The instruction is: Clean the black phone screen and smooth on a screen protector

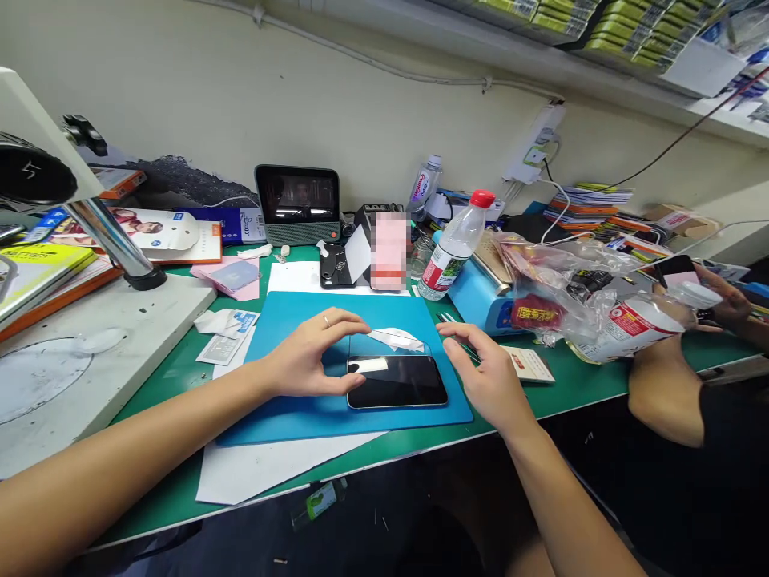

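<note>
A black-screened phone (408, 381) lies face up on the blue mat (288, 421). A clear screen protector (393, 351) is just visible as thin edges over and behind the phone's far side. My left hand (312, 353) spans the protector's left end, index finger at the far edge and thumb over the phone's left corner. Beyond the phone lies a crumpled white wipe (400, 338), seen partly through the clear sheet. Off the right end is my right hand (481, 369), thumb and fingers curved and apart, holding nothing visible.
A red-capped bottle (460, 244) stands behind the mat, beside a blue machine (481, 292). Tweezers (448, 319) and a small box (529, 365) lie right. A white stand base (138, 336) occupies the left. Another person's arm (666, 389) rests at far right.
</note>
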Demonstrator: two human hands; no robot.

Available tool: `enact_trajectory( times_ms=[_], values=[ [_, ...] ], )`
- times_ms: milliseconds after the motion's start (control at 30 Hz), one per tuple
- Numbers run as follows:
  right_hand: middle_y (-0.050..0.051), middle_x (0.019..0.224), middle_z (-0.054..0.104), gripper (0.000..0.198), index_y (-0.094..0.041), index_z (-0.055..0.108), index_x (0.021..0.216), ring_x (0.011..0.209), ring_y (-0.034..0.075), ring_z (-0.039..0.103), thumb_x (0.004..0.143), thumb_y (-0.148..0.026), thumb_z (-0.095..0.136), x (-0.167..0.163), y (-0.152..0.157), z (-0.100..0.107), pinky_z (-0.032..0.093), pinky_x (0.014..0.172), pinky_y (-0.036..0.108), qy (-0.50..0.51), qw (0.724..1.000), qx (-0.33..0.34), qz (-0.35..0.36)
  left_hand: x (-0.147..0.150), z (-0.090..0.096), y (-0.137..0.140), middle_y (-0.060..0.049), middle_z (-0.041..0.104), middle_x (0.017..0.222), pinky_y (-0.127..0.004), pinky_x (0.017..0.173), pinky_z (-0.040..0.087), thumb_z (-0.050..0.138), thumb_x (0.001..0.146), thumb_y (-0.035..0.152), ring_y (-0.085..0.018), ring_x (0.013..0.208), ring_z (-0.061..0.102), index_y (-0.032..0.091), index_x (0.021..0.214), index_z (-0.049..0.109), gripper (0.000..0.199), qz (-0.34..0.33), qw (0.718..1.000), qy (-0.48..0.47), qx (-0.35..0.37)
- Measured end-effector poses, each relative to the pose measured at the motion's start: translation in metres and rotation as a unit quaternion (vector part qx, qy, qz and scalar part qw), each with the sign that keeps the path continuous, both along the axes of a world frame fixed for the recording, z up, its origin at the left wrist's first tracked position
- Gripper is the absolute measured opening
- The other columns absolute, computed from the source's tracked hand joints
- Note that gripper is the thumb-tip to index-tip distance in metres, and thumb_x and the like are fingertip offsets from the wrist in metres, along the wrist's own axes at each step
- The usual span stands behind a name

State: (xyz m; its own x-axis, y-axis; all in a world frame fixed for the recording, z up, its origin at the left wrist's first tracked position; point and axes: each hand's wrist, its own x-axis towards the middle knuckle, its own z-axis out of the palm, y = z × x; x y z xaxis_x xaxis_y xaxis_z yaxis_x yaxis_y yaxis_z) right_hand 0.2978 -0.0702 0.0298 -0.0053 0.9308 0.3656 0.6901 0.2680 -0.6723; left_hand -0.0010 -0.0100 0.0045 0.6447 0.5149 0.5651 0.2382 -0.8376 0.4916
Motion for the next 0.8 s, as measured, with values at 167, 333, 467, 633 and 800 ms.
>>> enact_trajectory(
  times_ms=[167, 333, 467, 633, 800],
  values=[
    [0.011, 0.111, 0.077, 0.032, -0.021, 0.071, 0.109, 0.094, 0.026, 0.071, 0.098, -0.045, 0.053, 0.015, 0.019, -0.014, 0.053, 0.072, 0.037, 0.014, 0.998, -0.054, -0.030, 0.001, 0.002, 0.006, -0.008, 0.070, 0.117, -0.035, 0.086, 0.054, 0.068, 0.086, 0.042, -0.022, 0.100, 0.065, 0.021, 0.117, 0.068, 0.038, 0.112, 0.965, -0.126, -0.202],
    [0.007, 0.104, 0.077, 0.030, -0.023, 0.076, 0.104, 0.092, 0.025, 0.069, 0.091, -0.046, 0.064, 0.001, 0.032, -0.015, 0.052, 0.080, 0.038, -0.010, 0.995, -0.094, 0.016, 0.003, -0.002, 0.018, -0.008, 0.074, 0.097, -0.034, 0.078, 0.054, 0.047, 0.098, 0.061, -0.021, 0.083, 0.066, 0.018, 0.105, 0.071, 0.050, 0.183, 0.926, -0.133, -0.302],
    [0.006, 0.104, 0.076, 0.025, -0.024, 0.079, 0.100, 0.099, 0.026, 0.066, 0.085, -0.043, 0.072, -0.017, 0.039, -0.012, 0.049, 0.086, 0.040, -0.034, 0.992, -0.105, 0.052, 0.004, -0.007, 0.019, -0.008, 0.075, 0.089, -0.033, 0.074, 0.053, 0.038, 0.101, 0.069, -0.020, 0.078, 0.065, 0.017, 0.102, 0.073, 0.062, 0.196, 0.923, -0.109, -0.313],
    [0.004, 0.087, 0.072, 0.017, -0.024, 0.077, 0.080, 0.090, 0.023, 0.064, 0.088, -0.037, 0.069, -0.028, 0.038, -0.010, 0.048, 0.082, 0.038, -0.039, 0.993, -0.086, 0.073, 0.003, -0.007, 0.018, -0.008, 0.075, 0.085, -0.034, 0.073, 0.052, 0.033, 0.103, 0.070, -0.021, 0.076, 0.065, 0.017, 0.103, 0.073, 0.066, 0.200, 0.930, -0.083, -0.298],
    [0.006, 0.102, 0.070, 0.022, -0.023, 0.074, 0.086, 0.096, 0.023, 0.066, 0.093, -0.041, 0.064, -0.016, 0.023, -0.007, 0.049, 0.071, 0.033, 0.008, 0.999, -0.032, 0.031, 0.001, -0.004, 0.018, -0.007, 0.075, 0.093, -0.039, 0.088, 0.051, 0.030, 0.106, 0.061, -0.024, 0.090, 0.065, 0.019, 0.116, 0.069, 0.058, 0.213, 0.941, -0.039, -0.259]
  ],
)
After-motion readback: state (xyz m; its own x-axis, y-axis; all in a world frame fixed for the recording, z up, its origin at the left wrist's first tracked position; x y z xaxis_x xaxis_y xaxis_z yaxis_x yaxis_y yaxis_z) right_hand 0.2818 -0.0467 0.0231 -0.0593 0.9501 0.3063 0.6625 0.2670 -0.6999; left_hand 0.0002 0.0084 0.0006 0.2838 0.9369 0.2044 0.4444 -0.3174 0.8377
